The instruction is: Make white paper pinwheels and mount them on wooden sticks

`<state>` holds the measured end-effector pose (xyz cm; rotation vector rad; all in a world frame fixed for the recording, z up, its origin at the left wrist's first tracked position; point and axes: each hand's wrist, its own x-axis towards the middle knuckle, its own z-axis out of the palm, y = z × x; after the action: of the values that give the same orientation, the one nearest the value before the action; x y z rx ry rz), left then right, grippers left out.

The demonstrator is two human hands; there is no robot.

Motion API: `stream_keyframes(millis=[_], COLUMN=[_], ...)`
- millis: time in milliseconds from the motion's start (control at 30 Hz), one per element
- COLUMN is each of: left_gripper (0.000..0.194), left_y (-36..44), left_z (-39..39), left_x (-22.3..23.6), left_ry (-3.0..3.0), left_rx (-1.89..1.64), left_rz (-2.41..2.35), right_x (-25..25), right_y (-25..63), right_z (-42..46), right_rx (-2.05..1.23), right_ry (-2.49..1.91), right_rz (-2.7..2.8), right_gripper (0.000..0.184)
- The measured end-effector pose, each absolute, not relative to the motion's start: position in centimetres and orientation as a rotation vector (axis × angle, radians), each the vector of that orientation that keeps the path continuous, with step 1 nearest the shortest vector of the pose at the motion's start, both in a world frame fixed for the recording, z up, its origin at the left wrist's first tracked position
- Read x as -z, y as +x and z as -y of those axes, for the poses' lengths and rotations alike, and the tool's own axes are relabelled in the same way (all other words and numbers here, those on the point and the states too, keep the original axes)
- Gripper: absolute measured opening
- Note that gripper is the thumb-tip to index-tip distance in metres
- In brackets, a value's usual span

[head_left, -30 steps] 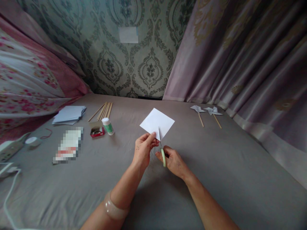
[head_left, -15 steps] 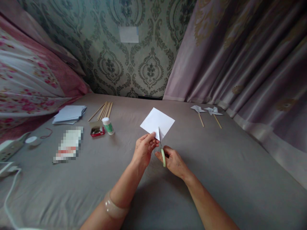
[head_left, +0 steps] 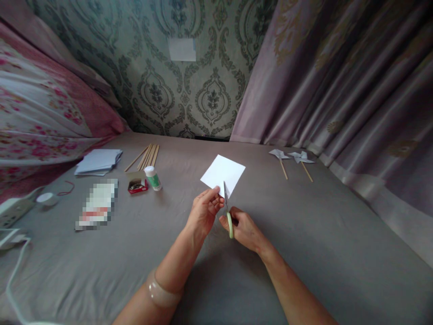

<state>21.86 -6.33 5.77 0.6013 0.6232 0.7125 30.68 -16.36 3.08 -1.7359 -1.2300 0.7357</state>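
A square sheet of white paper [head_left: 221, 172] is held up corner-on over the grey sheet. My left hand [head_left: 205, 205] pinches its near corner between thumb and fingers. In my right hand [head_left: 244, 228] is a pair of scissors [head_left: 230, 225] with pale green handles, the fingers closed through the loops. The scissor blades lie over the near part of the paper, pointing toward its middle, just right of my left fingertips. Whether the blades are parted is hard to make out.
Left of my hands are a paper stack [head_left: 99, 161], several wooden sticks [head_left: 149, 156], a small red box [head_left: 137, 186] of metal bits, a white-capped bottle [head_left: 153, 178] and a power strip [head_left: 15, 212]. Two paper pinwheels [head_left: 279, 154] on sticks lie at the right.
The paper has tilted slightly, its far corner dropping a little and its left corner shifting right. Both hands stay nearly in place, still holding the paper and the scissors.
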Motion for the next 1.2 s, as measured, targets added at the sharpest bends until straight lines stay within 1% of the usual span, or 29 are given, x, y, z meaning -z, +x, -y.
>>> stream_keyframes(millis=[133, 267, 400, 467, 600, 833, 1067, 1200], left_gripper=[0.03, 0.031, 0.026, 0.02, 0.009, 0.02, 0.024, 0.021], left_y=[21.6, 21.3, 21.4, 21.5, 21.7, 21.7, 21.7, 21.7], left_z=[5.9, 5.1, 4.9, 5.1, 5.7, 5.8, 5.6, 5.7], left_x=[-5.4, -4.9, -4.5, -4.5, -4.9, -4.7, -4.1, -4.2], left_ry=[0.704, 0.778, 0.922, 1.006, 1.133, 1.113, 1.146, 1.121], left_rx=[-0.877, -0.99, -0.992, -0.988, -0.962, -0.917, -0.927, -0.886], left_rz=[-0.626, -0.685, -0.735, -0.749, -0.762, -0.791, -0.865, -0.814], right_x=[-3.4, -3.5, -3.9, -4.1, -4.2, -4.1, -3.6, -3.3], right_y=[30.6, 31.1, 32.3, 33.0, 34.1, 34.5, 34.0, 33.9], right_z=[16.6, 16.6, 16.4, 16.4, 16.4, 16.3, 16.1, 16.0], right_rx=[-0.745, -0.708, -0.558, -0.48, -0.366, -0.456, -0.54, -0.545], right_ry=[-1.737, -1.769, -1.76, -1.754, -1.7, -1.596, -1.533, -1.506], right_rz=[1.349, 1.298, 1.076, 0.953, 0.767, 0.6, 0.663, 0.666], right_gripper=[0.035, 0.04, 0.051, 0.052, 0.046, 0.04, 0.033, 0.029])
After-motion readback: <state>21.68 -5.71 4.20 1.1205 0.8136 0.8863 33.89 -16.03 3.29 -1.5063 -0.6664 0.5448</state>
